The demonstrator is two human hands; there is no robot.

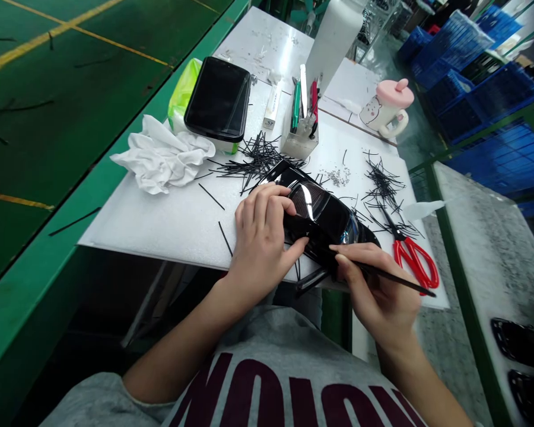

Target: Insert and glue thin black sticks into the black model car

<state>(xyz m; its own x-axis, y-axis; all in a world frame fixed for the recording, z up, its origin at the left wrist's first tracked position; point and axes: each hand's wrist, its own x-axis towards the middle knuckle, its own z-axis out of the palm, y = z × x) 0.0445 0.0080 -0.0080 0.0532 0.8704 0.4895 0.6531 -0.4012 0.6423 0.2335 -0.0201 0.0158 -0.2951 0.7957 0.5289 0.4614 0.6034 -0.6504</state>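
Note:
A glossy black plastic part (320, 213) lies near the front edge of a white foam sheet (160, 219). My left hand (262, 243) grips its left end, fingers curled over the top and thumb pressed on the near side. My right hand (374, 284) pinches a thin black strip (396, 279) and holds its tip against the part's near edge. Red-handled scissors (412, 255) lie just right of the part.
Heaps of cut black strips (258, 157) (385, 187) litter the sheet. Behind stand a crumpled white cloth (160, 157), a black-lidded green box (218, 101), a pen holder (300, 133) and a pink-lidded mug (389, 110). Blue crates (493, 101) stack at right.

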